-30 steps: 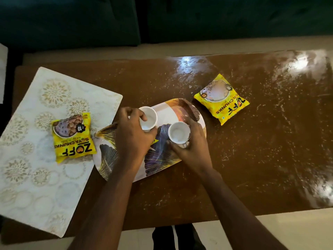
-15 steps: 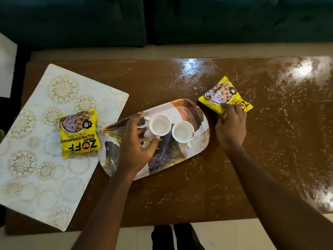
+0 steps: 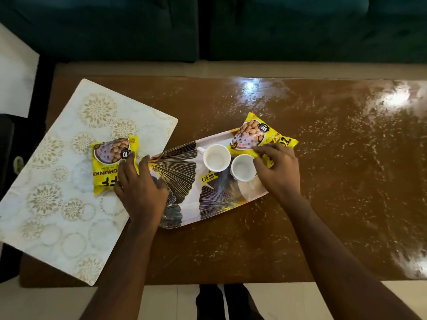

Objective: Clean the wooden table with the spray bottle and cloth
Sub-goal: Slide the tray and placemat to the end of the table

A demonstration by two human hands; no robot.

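Bench (image 3: 323,204): brown glossy wooden top, set before a dark green sofa (image 3: 115,26). It is flecked all over with pale specks and smears, thickest toward the right. Neither spray bottle nor cloth is in view.

Contents:
- Tray (image 3: 215,209): oblong, white with a black-and-gold fan print, near the middle.
- Cups (image 3: 216,157): two, white ceramic, upright and empty, side by side on the tray.
- Placemat (image 3: 57,215): white rectangle with gold rosettes, at the left end.
- Left packet (image 3: 108,158): yellow foil snack pouch, lying on the placemat just beside the tray.
- Right packet (image 3: 251,135): matching yellow pouch, lying over the tray's far right corner, close against the right cup.

Hands:
- Right hand (image 3: 277,167): fingers curled onto the near edge of the right packet, pinching it.
- Left hand (image 3: 141,188): fingers loosely spread, tips on the right edge of the left packet. Whether they have closed on it cannot be told.

Step, as judged: gathering loose items onto the tray so the bench can be sprayed and wiped.

Handling notes:
- Lay the right packet flat at the tray's far end, clear of the cups, so that neither tips.
- Pinch the left packet by its seam, since the foil likely slips.
- Lift it rather than drag it, and set it on the bare near-left part of the tray.
- Carry the tray level with both hands.
- The placemat wants removing too.
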